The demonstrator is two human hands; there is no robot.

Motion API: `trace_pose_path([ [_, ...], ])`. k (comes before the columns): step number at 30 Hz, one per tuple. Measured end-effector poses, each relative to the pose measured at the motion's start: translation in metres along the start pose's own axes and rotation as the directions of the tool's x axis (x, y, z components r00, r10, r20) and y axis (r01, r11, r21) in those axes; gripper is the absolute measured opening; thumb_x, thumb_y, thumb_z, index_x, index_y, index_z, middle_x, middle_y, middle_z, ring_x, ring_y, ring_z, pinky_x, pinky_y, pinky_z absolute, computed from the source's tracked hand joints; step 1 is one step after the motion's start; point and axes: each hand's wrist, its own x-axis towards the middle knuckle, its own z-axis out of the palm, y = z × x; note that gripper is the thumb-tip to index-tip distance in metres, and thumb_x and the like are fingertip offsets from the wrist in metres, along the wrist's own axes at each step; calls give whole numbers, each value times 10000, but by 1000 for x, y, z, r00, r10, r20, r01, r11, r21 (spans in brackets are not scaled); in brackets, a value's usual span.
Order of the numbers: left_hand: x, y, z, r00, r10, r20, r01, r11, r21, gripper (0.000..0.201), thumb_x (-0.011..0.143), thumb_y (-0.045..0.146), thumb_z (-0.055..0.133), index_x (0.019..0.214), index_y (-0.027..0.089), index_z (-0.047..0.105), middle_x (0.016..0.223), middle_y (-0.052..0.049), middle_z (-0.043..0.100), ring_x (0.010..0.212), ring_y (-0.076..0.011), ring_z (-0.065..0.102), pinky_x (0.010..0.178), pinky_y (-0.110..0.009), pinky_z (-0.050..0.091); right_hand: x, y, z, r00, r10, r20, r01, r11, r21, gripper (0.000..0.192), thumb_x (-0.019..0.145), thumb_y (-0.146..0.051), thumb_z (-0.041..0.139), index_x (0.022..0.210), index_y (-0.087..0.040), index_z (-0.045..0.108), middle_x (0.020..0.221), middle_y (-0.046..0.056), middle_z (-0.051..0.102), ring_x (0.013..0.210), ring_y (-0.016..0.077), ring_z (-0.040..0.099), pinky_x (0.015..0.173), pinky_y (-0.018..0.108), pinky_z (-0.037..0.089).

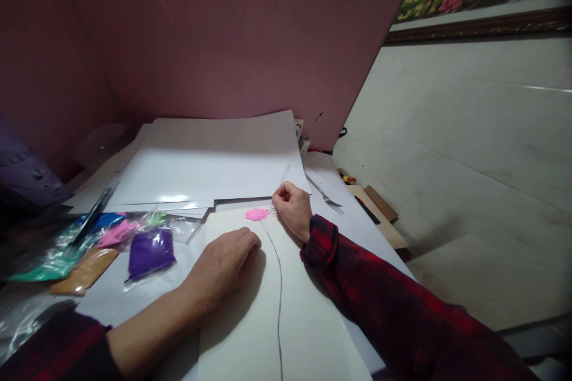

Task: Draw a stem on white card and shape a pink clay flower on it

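My right hand (pixel 292 207) pinches a slim pale fork (pixel 286 174), its handle pointing up and its tines low by the fingers. Just left of the tines lies a flattened patch of pink modelling clay (pixel 257 215) with a rough, textured surface. It sits near the top of a white sheet of paper (pixel 313 333), and a dark drawn line (pixel 280 286) curves down from it. My left hand (pixel 227 265) rests on the sheet's left side, below the pink patch, with fingers curled in. Its fingertips are hidden, so anything inside them does not show.
Clear packets of clay lie at left, among them purple (pixel 151 250), brown (pixel 84 271) and pink (pixel 118 233), with a dark pen (pixel 93 214) above. Large white sheets (pixel 214 155) are stacked behind. A metal fork (pixel 328 197) lies at right, near cardboard (pixel 379 208) and the wall.
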Motion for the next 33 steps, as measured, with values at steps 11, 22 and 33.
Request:
trace_pose_path([
  [11,2,1,0,1000,-6,8,7,1000,-10,172,875,119,370,824,185,520,771,-30,562,699,-185,507,632,-328,401,0,1,0,999,-17,46,20,998,-53,112,699,-167,540,595,-201,515,520,-52,498,509,111,438,552,246,356],
  [22,1,2,-4,999,-4,36,4,1000,-1,165,880,120,367,833,190,508,781,-32,568,708,-184,515,642,-331,415,1,3,0,997,-12,77,18,997,-70,93,706,-171,538,618,-201,550,534,-45,531,519,117,467,559,245,369],
  [33,1,3,-4,1000,15,10,-15,1000,19,169,871,110,370,823,196,508,755,-23,566,686,-178,520,621,-314,416,2,2,0,1000,20,10,-19,998,-56,117,689,-151,538,587,-204,515,513,-55,489,510,114,436,554,247,362],
])
